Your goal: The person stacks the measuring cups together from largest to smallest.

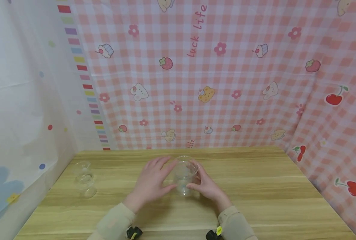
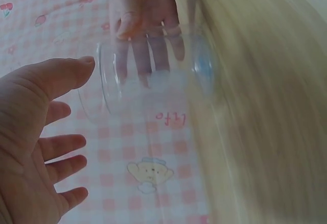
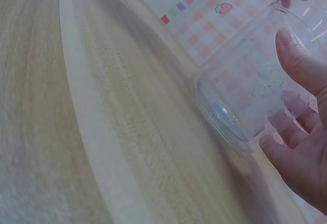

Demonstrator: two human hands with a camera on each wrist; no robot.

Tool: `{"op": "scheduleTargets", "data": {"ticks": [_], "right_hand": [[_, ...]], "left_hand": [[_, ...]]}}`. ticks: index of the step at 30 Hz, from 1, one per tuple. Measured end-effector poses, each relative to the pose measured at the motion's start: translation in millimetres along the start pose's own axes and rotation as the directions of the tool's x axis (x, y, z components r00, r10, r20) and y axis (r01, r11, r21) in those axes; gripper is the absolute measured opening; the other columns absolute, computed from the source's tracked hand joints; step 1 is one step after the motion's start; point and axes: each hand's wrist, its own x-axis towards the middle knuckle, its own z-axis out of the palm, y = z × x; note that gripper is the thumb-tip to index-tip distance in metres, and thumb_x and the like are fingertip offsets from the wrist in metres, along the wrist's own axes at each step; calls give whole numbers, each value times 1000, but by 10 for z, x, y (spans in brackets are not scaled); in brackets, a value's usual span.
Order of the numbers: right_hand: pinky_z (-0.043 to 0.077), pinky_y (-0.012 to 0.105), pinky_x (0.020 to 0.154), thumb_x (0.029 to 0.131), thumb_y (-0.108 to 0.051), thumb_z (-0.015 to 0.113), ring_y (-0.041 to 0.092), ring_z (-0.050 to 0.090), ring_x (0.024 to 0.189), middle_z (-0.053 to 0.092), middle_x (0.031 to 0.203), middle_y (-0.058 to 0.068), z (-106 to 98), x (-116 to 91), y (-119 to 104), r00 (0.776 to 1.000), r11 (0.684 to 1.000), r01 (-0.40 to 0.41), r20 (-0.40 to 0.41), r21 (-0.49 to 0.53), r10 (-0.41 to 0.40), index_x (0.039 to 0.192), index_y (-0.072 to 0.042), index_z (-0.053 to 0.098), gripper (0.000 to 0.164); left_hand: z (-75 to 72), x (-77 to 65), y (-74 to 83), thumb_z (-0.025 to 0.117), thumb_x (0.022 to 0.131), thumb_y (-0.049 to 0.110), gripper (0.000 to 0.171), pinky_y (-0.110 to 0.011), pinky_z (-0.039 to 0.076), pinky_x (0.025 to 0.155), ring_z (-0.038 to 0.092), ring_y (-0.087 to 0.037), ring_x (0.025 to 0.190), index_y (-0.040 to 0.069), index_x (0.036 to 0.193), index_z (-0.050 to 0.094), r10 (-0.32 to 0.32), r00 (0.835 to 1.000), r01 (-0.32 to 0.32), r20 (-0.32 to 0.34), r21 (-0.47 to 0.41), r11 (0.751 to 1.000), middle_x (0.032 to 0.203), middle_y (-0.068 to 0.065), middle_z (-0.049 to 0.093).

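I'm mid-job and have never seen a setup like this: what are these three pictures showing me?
There is no machine here, just a person's bare left hand and right hand. The wide picture is taken from the person's head, looking forward and down. The two closer ones are taken from the left and right wrists, so the scene looks tilted. Toward the left of the wooden table sits some clear ware. Between the hands is a clear cup: the right hand curls around one side, how firmly I cannot tell; the left is open at the other.
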Motion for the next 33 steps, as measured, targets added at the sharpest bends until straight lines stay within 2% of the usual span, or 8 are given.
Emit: {"op": "scheduleTargets", "data": {"ticks": [8,24,33], "right_hand": [[25,49,115,87,2,71,41,22,145,27,156,25,1,-3,-12,1000,1000,-21,-3,-8,21,154,-6,18,85],[25,50,114,88,3,69,43,23,144,26,156,27,4,-15,-39,1000,1000,-12,2,-13,12,153,-6,18,83],[24,50,115,89,5,68,42,21,145,25,157,26,4,-17,-66,999,999,-34,7,-10,34,154,-5,17,84]], "left_hand": [[-25,-133,-134,83,76,42,82,-59,30,110,41,-36,134,12,145,50,-59,997,60,43,-14,998,147,-17,46],[-92,-328,-389,85,75,39,80,-63,35,105,44,-42,130,8,141,54,-91,994,88,61,47,995,143,-22,48],[-130,-428,-545,82,76,43,82,-62,34,106,43,-42,131,9,143,51,-163,982,155,97,81,985,145,-22,46]]}}
